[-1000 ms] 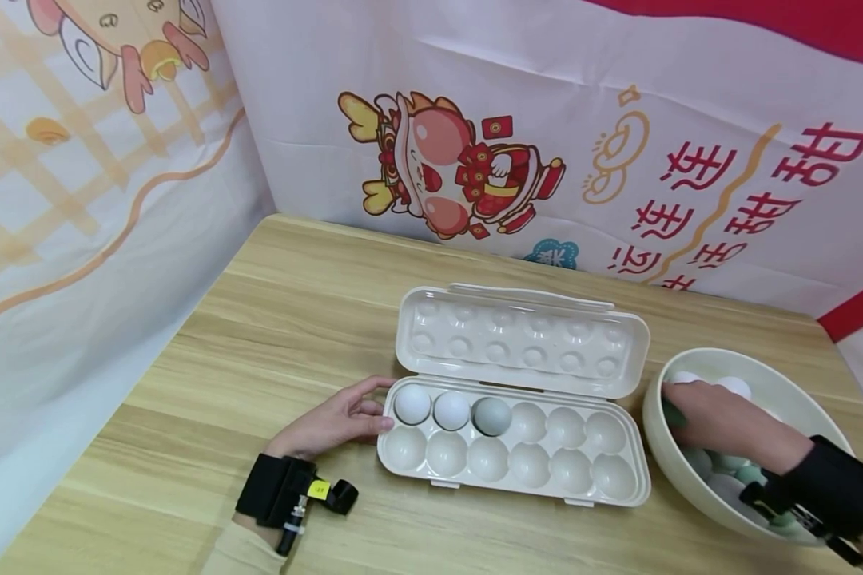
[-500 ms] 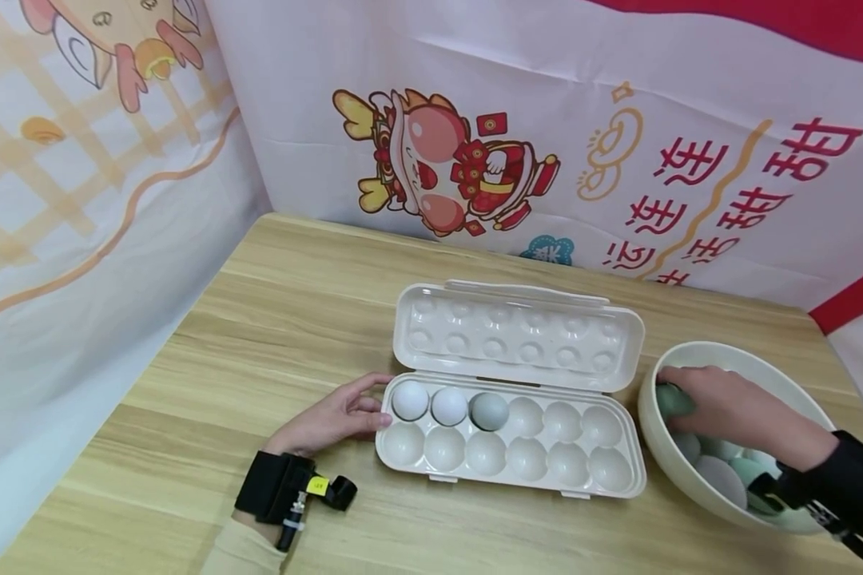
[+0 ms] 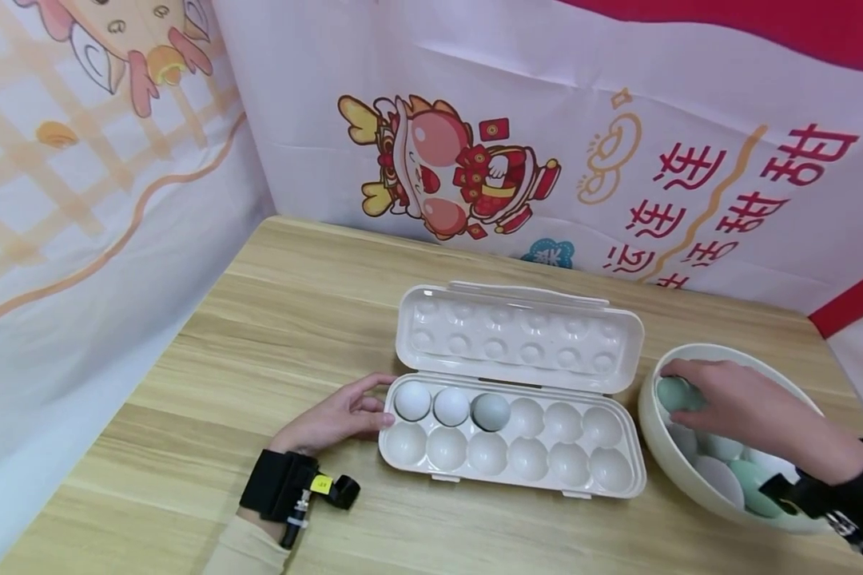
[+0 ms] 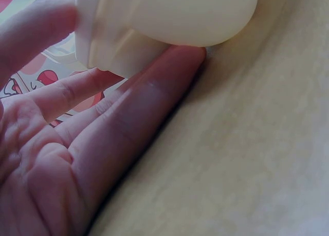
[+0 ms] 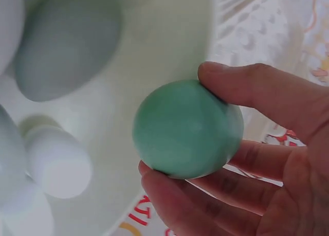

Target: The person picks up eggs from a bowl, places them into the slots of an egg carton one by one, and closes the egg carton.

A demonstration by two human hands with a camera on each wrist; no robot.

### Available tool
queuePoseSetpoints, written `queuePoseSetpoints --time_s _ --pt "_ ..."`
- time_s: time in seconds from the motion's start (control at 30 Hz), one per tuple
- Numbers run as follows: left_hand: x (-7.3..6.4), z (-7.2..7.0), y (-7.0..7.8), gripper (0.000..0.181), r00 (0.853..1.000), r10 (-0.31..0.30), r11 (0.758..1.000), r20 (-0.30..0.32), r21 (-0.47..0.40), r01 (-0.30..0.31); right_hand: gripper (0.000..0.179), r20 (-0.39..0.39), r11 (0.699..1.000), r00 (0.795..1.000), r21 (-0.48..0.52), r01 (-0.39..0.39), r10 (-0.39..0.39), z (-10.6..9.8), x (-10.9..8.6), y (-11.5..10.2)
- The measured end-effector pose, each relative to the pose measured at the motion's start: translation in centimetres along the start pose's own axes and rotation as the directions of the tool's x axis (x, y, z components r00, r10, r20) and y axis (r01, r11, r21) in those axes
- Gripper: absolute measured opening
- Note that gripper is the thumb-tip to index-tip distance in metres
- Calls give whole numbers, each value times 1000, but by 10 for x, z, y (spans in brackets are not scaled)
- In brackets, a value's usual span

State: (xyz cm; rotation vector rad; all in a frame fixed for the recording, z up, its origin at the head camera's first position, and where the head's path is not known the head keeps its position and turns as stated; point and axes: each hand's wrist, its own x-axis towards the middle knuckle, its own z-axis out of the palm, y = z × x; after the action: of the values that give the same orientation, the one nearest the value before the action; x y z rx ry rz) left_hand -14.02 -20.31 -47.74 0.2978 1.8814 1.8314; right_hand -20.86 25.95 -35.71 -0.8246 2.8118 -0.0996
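A cream plastic egg box (image 3: 512, 482) lies with its lid (image 3: 519, 335) folded back; two white eggs (image 3: 413, 401) and one grey-green egg (image 3: 491, 412) fill the left part of its back row. My left hand (image 3: 336, 417) holds the box's left end, thumb at the rim and other fingers against the side and under a cup (image 4: 198, 17). Over the left side of a cream bowl (image 3: 733, 348), my right hand (image 3: 748, 403) grips a green egg (image 5: 187, 129) between thumb and fingers. Below that hand, the bowl holds several white, grey and green eggs (image 3: 757, 487).
The wooden table (image 3: 259, 351) ends at a left edge, with printed cloth (image 3: 316, 160) hanging behind it and at the left. The bowl stands close to the box's right end. Black camera straps (image 3: 279, 485) circle both wrists.
My right hand has come up from deep in the bowl with the green egg, which now shows more fully. My left hand keeps its place at the box.
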Motion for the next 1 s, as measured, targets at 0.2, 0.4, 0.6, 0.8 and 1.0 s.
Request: queuePoseSetpoints --time_s 0.2,0.4,0.6,0.8,1.0 --pt "-2 0 1 58 1000 -5 1000 -9 8 5 52 -62 999 998 -42 4 -6 -10 -5 -11" --pt "-2 -2 0 58 1000 1 1000 -6 23 -1 47 -96 997 995 -67 32 -38 -14 -4 -21" --pt "-3 -2 0 57 1000 22 999 4 23 -23 54 -87 997 996 -75 15 -22 -19 -2 -35" --pt "-1 -1 -2 56 1000 26 1000 3 10 -26 64 -116 996 990 -59 69 -76 -23 3 -51" --pt "-2 -1 -3 56 1000 12 1000 -3 4 -12 70 -115 994 987 -18 109 -111 -19 12 -66"
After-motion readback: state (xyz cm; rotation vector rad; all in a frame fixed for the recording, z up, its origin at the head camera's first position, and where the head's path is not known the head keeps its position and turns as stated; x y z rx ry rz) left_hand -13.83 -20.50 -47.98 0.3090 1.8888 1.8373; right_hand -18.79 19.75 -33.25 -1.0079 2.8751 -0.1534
